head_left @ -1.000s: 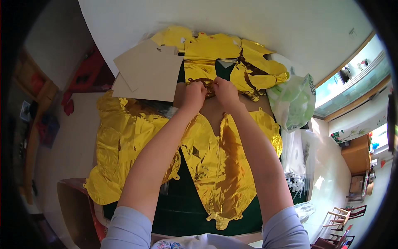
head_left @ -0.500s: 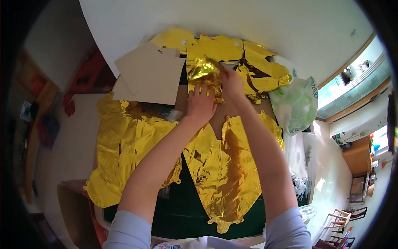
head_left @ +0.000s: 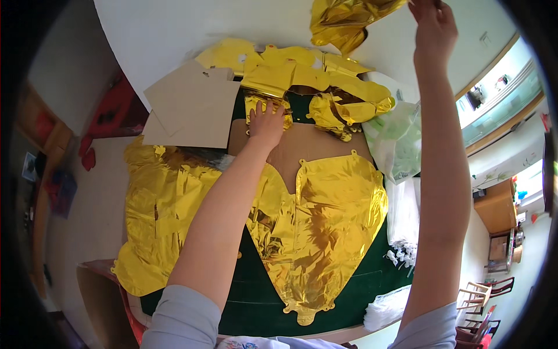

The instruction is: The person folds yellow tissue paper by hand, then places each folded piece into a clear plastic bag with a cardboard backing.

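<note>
High at the far right, my right hand (head_left: 435, 35) pinches the edge of a crumpled gold foil balloon (head_left: 349, 23), which hangs against the white wall. My left hand (head_left: 268, 123) lies with fingers spread on a folded gold foil piece (head_left: 251, 100) near the table's far side. Closer to me, a flat, uninflated gold foil balloon (head_left: 340, 215) with small tabs along its edge tapers to a point. More flat gold foil (head_left: 160, 203) is spread at the left, partly behind my left forearm. Further gold foil pieces (head_left: 293, 71) are heaped along the far edge.
Beige card sheets (head_left: 189, 110) lie at the far left on a dark green tabletop (head_left: 250, 302), with brown cardboard (head_left: 314, 142) in the middle. A pale green plastic bag (head_left: 395, 142) and bundled white strips (head_left: 402, 218) sit at the right. Chairs (head_left: 479, 294) stand beyond.
My right hand has risen up and to the right, lifting a gold foil balloon off the heap. My left hand has stayed low, shifting slightly left on the foil.
</note>
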`<action>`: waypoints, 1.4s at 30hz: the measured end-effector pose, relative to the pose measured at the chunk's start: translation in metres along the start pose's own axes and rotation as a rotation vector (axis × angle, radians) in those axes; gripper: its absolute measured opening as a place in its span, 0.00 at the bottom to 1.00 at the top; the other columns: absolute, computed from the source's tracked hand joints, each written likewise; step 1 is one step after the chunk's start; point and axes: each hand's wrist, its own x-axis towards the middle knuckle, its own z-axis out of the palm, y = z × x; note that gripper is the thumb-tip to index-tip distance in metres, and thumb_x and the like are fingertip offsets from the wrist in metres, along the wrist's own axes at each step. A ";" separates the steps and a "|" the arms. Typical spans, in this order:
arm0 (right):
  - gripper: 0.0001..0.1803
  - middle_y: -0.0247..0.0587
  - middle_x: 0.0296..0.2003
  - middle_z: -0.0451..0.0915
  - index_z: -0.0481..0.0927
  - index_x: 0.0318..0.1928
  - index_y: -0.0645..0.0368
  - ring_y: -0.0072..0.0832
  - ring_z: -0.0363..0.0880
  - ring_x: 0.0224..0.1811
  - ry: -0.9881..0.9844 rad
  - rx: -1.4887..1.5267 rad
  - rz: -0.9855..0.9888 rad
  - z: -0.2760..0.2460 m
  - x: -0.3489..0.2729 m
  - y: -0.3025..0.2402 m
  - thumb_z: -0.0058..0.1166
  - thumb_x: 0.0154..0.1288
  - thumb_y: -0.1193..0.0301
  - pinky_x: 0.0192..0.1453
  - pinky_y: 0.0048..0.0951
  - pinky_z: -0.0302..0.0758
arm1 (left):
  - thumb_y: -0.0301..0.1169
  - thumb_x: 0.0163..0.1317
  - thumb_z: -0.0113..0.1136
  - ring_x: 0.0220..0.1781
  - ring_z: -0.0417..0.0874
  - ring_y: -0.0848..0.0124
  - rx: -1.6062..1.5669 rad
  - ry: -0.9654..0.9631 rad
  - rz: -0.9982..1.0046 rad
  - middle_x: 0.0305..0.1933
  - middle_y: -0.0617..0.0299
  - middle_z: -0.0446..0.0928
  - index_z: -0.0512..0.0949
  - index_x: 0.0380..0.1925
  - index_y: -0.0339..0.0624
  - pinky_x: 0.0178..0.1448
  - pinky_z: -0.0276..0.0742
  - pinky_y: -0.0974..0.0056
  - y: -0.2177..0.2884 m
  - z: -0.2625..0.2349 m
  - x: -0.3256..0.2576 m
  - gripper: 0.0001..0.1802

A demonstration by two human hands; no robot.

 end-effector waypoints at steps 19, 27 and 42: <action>0.12 0.39 0.44 0.81 0.75 0.50 0.68 0.26 0.81 0.49 -0.406 -0.132 -0.065 -0.118 -0.066 -0.150 0.44 0.74 0.74 0.60 0.30 0.76 | 0.38 0.53 0.70 0.68 0.64 0.50 -0.656 0.479 0.344 0.65 0.46 0.65 0.60 0.66 0.40 0.70 0.63 0.53 0.061 -0.124 -0.109 0.43; 0.13 0.41 0.45 0.81 0.76 0.49 0.65 0.28 0.82 0.49 -0.423 -0.129 0.036 -0.157 -0.059 -0.223 0.45 0.74 0.69 0.60 0.29 0.75 | 0.35 0.57 0.68 0.49 0.81 0.63 -0.490 0.274 0.334 0.40 0.55 0.79 0.77 0.38 0.38 0.47 0.76 0.60 0.089 -0.205 -0.136 0.15; 0.12 0.41 0.47 0.80 0.76 0.49 0.67 0.27 0.79 0.51 -0.505 -0.255 0.125 -0.206 -0.153 -0.248 0.42 0.69 0.78 0.63 0.29 0.70 | 0.24 0.60 0.59 0.46 0.84 0.66 -1.165 0.288 0.267 0.39 0.56 0.81 0.76 0.38 0.36 0.49 0.79 0.65 0.111 -0.103 -0.154 0.07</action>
